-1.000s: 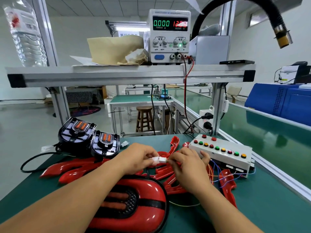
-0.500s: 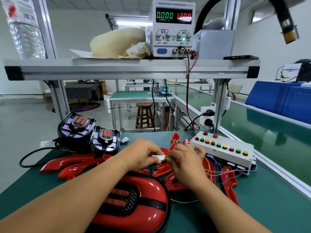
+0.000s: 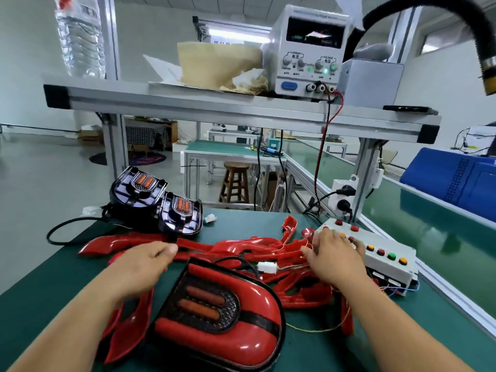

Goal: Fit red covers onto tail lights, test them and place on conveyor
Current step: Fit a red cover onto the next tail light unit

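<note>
A tail light with its red cover [image 3: 222, 315] fitted lies on the green bench in front of me. Its black cable runs to a white connector [image 3: 267, 267] lying joined on the red parts. My left hand [image 3: 142, 267] hovers left of the tail light, fingers relaxed, holding nothing. My right hand [image 3: 335, 255] reaches over the white button box [image 3: 381, 253], fingers spread on its left buttons. Two uncovered black tail lights [image 3: 158, 202] sit at the back left. Loose red covers [image 3: 241, 248] lie spread across the bench.
A power supply [image 3: 308, 52] stands on the upper shelf, with a red lead running down. The green conveyor [image 3: 429, 232] runs along the right. A black hose [image 3: 429, 12] hangs at the top right. A blue box [image 3: 456, 181] sits beyond the conveyor.
Both hands have let go of the white connector, which now lies joined on the red covers. My right hand moved right onto the button box; my left hand drew back left.
</note>
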The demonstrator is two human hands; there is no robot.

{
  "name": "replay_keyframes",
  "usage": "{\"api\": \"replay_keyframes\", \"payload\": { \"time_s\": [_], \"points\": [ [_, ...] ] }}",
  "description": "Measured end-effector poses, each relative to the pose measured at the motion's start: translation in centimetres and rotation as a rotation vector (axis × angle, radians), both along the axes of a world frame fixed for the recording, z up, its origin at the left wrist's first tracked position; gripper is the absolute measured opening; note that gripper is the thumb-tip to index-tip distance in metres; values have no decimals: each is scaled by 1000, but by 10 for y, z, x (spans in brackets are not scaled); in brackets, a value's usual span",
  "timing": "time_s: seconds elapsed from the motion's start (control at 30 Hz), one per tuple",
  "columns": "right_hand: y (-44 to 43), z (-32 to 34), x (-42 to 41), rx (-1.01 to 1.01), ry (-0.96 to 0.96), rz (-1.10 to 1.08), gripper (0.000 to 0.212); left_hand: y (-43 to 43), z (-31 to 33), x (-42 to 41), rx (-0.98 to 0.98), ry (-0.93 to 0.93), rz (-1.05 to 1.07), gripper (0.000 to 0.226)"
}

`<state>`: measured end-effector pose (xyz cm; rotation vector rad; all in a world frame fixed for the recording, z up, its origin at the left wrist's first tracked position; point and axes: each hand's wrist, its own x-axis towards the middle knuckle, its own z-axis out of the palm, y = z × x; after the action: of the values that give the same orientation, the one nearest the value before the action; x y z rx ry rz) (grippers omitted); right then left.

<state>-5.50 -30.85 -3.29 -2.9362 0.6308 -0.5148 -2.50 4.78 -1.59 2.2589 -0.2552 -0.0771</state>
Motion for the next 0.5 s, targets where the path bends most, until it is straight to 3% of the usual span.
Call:
{"api": "replay_keyframes", "payload": {
  "time_s": [0.13, 0.3, 0.5],
  "points": [
    [-18, 3, 21, -11, 164, 24, 81, -13, -9, -6, -211, 171, -19, 25],
    [-21, -3, 34, -50, 203, 2, 90, -23, -15, -4, -279, 240, -72, 47],
    [-20, -7, 36, -106, 206, -32, 97, -26, -15, -7, -319, 198, -93, 41]
  ]
}}
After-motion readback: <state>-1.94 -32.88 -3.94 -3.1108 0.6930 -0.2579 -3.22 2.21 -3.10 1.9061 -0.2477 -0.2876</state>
